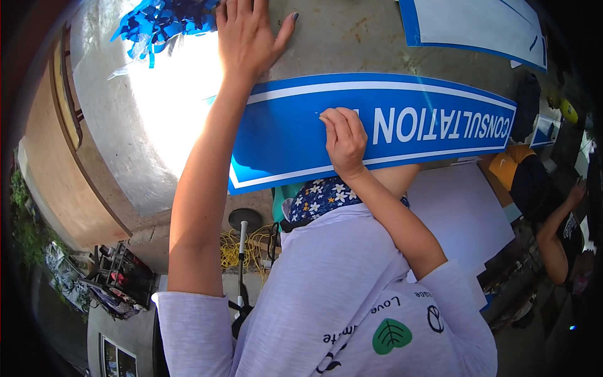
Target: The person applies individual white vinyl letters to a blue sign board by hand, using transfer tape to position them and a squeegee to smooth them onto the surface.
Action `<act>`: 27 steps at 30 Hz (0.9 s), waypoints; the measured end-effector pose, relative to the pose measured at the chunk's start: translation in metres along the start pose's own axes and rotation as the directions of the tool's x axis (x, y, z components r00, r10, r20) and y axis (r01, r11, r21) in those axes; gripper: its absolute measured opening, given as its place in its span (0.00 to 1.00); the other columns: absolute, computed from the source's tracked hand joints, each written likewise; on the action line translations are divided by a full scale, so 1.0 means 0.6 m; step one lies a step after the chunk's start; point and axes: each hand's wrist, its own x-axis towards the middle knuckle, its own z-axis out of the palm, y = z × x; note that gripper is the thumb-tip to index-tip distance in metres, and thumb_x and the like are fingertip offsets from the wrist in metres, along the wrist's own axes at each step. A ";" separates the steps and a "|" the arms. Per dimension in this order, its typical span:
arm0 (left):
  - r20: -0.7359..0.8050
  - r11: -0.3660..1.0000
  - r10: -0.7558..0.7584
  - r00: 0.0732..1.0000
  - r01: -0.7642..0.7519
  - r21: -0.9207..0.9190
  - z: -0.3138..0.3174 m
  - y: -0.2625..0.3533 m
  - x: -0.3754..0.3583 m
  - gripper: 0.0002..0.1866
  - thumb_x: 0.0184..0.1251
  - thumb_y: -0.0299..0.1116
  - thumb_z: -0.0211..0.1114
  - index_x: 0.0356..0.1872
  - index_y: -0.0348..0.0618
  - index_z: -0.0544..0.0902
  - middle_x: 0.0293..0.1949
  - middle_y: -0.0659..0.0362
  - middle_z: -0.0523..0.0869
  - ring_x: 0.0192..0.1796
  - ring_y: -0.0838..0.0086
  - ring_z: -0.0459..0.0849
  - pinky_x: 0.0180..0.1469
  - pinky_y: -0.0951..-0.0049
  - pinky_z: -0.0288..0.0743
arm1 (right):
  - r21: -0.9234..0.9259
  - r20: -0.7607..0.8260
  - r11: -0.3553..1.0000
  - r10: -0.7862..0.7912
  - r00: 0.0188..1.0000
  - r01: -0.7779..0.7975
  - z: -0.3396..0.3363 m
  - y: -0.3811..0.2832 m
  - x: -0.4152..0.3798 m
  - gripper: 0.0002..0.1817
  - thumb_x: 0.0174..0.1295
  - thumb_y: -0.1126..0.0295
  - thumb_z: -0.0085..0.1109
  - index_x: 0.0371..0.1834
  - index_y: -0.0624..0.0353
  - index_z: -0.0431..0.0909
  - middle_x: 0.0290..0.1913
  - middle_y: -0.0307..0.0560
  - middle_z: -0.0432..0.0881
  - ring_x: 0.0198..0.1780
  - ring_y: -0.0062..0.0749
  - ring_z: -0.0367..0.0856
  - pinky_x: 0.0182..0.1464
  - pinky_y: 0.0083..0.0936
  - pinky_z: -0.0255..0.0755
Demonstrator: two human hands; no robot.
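A long blue sign (289, 138) with a white border and white letters reading "CONSULTATION" lies across the table in front of me, its lettering upside down from my side. My right hand (347, 141) is over it with fingers pinched together, just past the last N, partly covering another white mark. Whatever the fingertips hold, if anything, is too small to make out. My left hand (247, 41) rests flat at the far side of the table, fingers stretched and thumb out. Beside its fingertips is a tangled heap of blue scraps (163, 25).
The metal-topped table (326, 47) has strong glare at left. Another white panel with blue edging (471, 28) lies at the far right. White sheets (458, 210) are below the sign. A yellow cord (235, 254) lies on the floor, and another person (559, 239) is at right.
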 end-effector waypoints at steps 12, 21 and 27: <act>-0.006 1.000 -0.013 1.000 0.013 0.005 0.003 0.001 -0.001 0.35 0.59 0.42 0.65 0.65 0.37 0.65 0.61 0.45 0.70 0.64 0.52 0.66 0.67 0.50 0.56 | -0.036 0.049 0.997 -0.065 0.997 0.067 -0.001 -0.001 0.002 0.10 0.50 0.76 0.69 0.37 0.56 0.84 0.34 0.41 0.78 0.32 0.32 0.79 0.34 0.28 0.72; -0.008 1.000 -0.003 1.000 0.003 0.004 -0.001 0.003 0.000 0.34 0.60 0.42 0.65 0.64 0.37 0.66 0.61 0.45 0.70 0.64 0.52 0.66 0.67 0.51 0.56 | -0.078 0.115 0.995 -0.054 0.992 0.063 -0.005 -0.006 0.011 0.12 0.52 0.75 0.69 0.41 0.57 0.85 0.35 0.42 0.80 0.34 0.35 0.79 0.36 0.28 0.73; 0.002 1.000 -0.011 1.000 0.011 0.015 0.002 -0.001 -0.001 0.34 0.61 0.43 0.64 0.64 0.36 0.66 0.61 0.45 0.70 0.65 0.52 0.66 0.67 0.51 0.56 | 0.033 0.070 0.999 0.006 0.998 -0.008 -0.006 -0.002 0.007 0.08 0.56 0.75 0.65 0.39 0.59 0.81 0.37 0.42 0.76 0.34 0.33 0.77 0.36 0.28 0.72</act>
